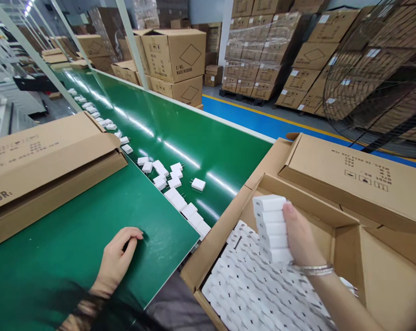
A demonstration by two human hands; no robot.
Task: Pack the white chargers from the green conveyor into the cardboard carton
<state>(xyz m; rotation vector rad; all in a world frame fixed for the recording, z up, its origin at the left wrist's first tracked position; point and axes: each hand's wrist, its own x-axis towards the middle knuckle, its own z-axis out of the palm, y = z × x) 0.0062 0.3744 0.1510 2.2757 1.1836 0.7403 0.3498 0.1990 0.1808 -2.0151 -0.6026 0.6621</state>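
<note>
My right hand [300, 234] grips a row of several white plug chargers [271, 227], stacked face to face and held above the open cardboard box [202, 271]. Beneath it, white chargers [249, 285] in tight rows fill much of that box. A few prongs show by my right wrist, below the bracelet. My left hand [120, 253] rests on the green tabletop [152, 202], its fingers curled in against the thumb with nothing visible in them. Loose white chargers [175, 182] lie along the near side of the green conveyor belt [225, 156], to the left of the box.
A folded cardboard carton [49, 161] lies on the table at left. The box's printed flap [359, 179] stands out at right. A large fan [394, 82] is beyond it. Stacked cartons [175, 55] stand behind the belt, with wrapped pallets [259, 46] further back.
</note>
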